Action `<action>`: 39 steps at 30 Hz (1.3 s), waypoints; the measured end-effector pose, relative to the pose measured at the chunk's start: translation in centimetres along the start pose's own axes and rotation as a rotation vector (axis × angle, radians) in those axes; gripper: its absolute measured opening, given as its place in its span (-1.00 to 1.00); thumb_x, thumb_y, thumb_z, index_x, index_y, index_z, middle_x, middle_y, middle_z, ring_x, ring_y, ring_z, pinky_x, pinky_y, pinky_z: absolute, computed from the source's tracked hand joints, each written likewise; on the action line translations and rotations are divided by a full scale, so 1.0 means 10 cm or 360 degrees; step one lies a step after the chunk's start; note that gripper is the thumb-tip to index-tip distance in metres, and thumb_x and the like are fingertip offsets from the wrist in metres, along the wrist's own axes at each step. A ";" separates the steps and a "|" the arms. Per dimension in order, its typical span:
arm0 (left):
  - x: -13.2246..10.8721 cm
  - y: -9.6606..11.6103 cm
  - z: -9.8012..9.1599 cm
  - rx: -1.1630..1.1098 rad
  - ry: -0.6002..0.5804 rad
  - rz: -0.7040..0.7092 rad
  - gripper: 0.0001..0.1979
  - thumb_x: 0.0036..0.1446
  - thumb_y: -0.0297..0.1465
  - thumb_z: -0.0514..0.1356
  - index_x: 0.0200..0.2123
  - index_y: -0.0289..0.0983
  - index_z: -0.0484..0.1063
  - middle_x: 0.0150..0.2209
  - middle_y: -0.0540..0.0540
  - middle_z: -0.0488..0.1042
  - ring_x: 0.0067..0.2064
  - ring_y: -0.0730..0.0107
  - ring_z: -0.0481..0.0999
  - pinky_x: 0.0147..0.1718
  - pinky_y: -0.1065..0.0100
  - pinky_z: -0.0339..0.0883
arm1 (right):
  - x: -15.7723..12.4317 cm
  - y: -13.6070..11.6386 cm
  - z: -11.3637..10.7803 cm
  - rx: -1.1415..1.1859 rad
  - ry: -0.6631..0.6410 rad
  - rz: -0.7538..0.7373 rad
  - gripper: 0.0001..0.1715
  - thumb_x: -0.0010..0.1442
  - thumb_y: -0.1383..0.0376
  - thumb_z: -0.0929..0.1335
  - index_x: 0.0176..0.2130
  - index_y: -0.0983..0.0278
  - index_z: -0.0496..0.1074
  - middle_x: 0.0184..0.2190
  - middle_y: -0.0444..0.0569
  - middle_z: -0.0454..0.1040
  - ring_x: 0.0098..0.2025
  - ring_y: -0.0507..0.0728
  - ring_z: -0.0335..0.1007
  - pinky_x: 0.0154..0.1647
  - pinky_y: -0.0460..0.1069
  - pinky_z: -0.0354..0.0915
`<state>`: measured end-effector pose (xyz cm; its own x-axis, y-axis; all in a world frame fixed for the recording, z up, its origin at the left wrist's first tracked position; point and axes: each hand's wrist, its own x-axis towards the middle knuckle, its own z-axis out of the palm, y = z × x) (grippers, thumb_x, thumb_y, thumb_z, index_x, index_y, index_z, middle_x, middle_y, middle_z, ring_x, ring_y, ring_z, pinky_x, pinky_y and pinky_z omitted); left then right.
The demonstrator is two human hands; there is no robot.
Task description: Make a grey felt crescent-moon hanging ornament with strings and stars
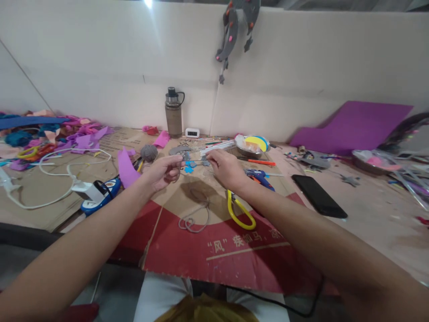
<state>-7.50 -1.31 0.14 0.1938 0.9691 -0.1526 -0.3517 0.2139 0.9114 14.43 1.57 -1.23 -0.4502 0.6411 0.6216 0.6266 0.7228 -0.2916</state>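
My left hand (165,172) and my right hand (225,167) are held a little above a sheet of cardboard (214,250), fingers pinched. Between them runs a thin grey strand (194,161), each hand pinching one end. A loose length of grey yarn (194,219) lies curled on the cardboard just below. Small blue felt pieces (189,167) and a ball of grey yarn (149,152) lie just behind the hands. Yellow-handled scissors (239,212) rest under my right wrist.
A brown water bottle (174,112) and a small white clock (192,132) stand by the wall. A black phone (318,196), a blue glue gun (261,177), a metal bowl (252,146), purple foam sheet (348,126), felt scraps (50,134) and a white charger cable (67,179) surround the hands.
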 end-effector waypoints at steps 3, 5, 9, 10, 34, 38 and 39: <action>0.01 -0.01 -0.06 0.0157 0.0046 0.0024 -0.85 0.00 -0.45 0.23 -0.54 -0.41 0.36 -0.56 0.02 0.36 -0.74 0.79 0.06 -0.79 0.62 -0.17 | -0.04 0.08 0.09 0.0173 0.0069 0.0027 -0.84 0.12 0.48 0.28 -0.35 0.28 0.42 -0.23 0.06 0.52 -0.16 0.14 0.41 -0.08 0.03 0.27; 0.04 -0.04 -0.12 0.0294 0.0079 0.0053 -0.82 -0.02 -0.43 0.25 -0.56 -0.40 0.36 -0.60 0.04 0.31 -0.73 0.77 0.09 -0.78 0.61 -0.16 | -0.07 0.12 0.16 0.0264 0.0092 0.0113 -0.88 0.09 0.46 0.31 -0.38 0.27 0.42 -0.27 0.02 0.53 -0.20 0.13 0.41 -0.11 0.03 0.28; 0.08 -0.13 -0.19 0.0496 0.0170 -0.0013 -0.79 -0.04 -0.41 0.26 -0.61 -0.36 0.35 -0.73 0.08 0.18 -0.75 0.69 0.08 -0.77 0.58 -0.14 | -0.13 0.19 0.27 0.0280 -0.0028 0.0267 -0.86 0.09 0.46 0.31 -0.36 0.28 0.45 -0.29 0.00 0.53 -0.21 0.12 0.41 -0.13 0.03 0.29; 0.09 -0.14 -0.20 0.0541 0.0201 -0.0059 -0.79 -0.04 -0.39 0.26 -0.61 -0.35 0.35 -0.76 0.08 0.16 -0.76 0.68 0.06 -0.77 0.57 -0.15 | -0.14 0.20 0.29 0.0256 -0.0090 0.0265 -0.84 0.09 0.47 0.31 -0.33 0.29 0.46 -0.28 0.02 0.53 -0.20 0.13 0.40 -0.11 0.03 0.28; 0.06 -0.06 -0.08 0.1170 0.0035 0.1013 -0.96 -0.08 -0.41 0.35 -0.46 -0.22 0.57 -0.23 -0.10 0.44 -0.16 0.38 0.40 -0.23 0.41 0.30 | 0.01 -0.26 0.13 0.1816 -0.0539 0.1256 -0.83 0.13 0.31 0.36 -0.48 0.31 0.40 -0.59 -0.19 0.30 -0.57 -0.09 0.10 -0.54 -0.14 0.07; 0.08 -0.04 0.00 0.1166 0.0093 0.1009 -0.94 -0.12 -0.47 0.36 -0.51 -0.21 0.57 -0.23 -0.10 0.43 -0.07 0.31 0.39 -0.04 0.34 0.27 | 0.05 -0.24 0.07 0.1909 -0.0616 0.1351 -0.78 0.11 0.33 0.39 -0.53 0.31 0.35 -0.62 -0.20 0.27 -0.58 -0.10 0.07 -0.58 -0.16 0.03; 0.09 -0.03 0.01 0.1141 0.0110 0.1000 -0.93 -0.13 -0.48 0.37 -0.52 -0.21 0.56 -0.22 -0.10 0.43 -0.07 0.31 0.39 -0.04 0.33 0.27 | 0.05 -0.23 0.05 0.1948 -0.0636 0.1378 -0.77 0.10 0.33 0.40 -0.54 0.31 0.34 -0.63 -0.21 0.26 -0.59 -0.10 0.06 -0.59 -0.16 0.02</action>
<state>-7.08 -0.52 -0.23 0.0982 0.8912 0.4428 0.2762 -0.4519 0.8482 12.37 0.37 -0.61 -0.4972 0.8408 -0.2142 -0.0182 -0.2570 -0.9662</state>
